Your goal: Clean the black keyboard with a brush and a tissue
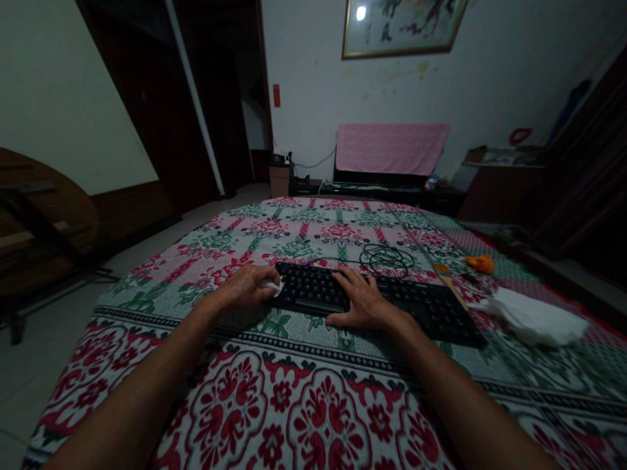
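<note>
A black keyboard [313, 288] lies across the patterned cloth, slanting a little toward the right front. At its left end, my left hand [248, 286] is closed around a small wad of white tissue [272, 285], which touches the keys there. My right hand [361, 300] rests on the middle of the keyboard, fingers spread and thumb at the front edge. Beyond the keyboard its black cable [386, 260] lies in loose coils. My palm and fingers hide some of the keys.
White tissues [536, 316] lie right of the keyboard, near an orange cloth-like bundle [480, 264] and a flat brush [448, 277], partly behind the keyboard. The red, green and white cloth [274, 391] covers the surface. A pink towel [392, 147] hangs over a screen by the far wall.
</note>
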A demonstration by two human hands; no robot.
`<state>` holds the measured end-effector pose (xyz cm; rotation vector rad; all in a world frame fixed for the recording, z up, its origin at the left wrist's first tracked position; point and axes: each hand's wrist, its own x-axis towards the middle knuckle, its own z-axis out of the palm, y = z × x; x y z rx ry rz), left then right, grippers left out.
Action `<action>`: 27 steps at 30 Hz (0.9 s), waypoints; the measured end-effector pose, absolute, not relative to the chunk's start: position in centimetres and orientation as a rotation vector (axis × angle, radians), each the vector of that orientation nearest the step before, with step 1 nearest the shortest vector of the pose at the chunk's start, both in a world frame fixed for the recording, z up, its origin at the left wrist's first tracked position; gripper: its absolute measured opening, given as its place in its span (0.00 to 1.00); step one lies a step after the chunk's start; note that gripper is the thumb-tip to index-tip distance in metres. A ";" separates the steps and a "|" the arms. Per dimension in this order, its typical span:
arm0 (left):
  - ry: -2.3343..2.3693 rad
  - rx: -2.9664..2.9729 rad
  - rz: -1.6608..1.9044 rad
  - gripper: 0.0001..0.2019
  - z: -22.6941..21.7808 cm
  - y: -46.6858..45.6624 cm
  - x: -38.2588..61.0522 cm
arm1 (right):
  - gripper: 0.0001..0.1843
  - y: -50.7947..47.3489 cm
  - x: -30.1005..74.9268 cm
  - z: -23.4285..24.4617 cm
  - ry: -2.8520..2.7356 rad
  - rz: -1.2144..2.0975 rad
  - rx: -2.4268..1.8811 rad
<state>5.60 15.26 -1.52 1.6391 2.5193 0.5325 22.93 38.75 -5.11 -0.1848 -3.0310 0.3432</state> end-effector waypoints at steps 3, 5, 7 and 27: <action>2.490 1.638 0.610 0.12 -1.8 15.2 5.2 | 0.59 38.7 23.0 -5.0 -3.031 0.353 -0.185; 2.505 1.639 0.557 0.15 -2.0 15.1 5.1 | 0.59 38.7 23.0 -4.8 -3.041 0.369 -0.192; 2.521 1.617 0.485 0.15 -2.1 15.0 5.0 | 0.61 38.9 23.1 -4.6 -3.072 0.394 -0.182; 2.573 1.836 0.257 0.13 -1.9 16.5 6.9 | 0.60 39.3 23.0 -4.6 -3.108 0.449 -0.180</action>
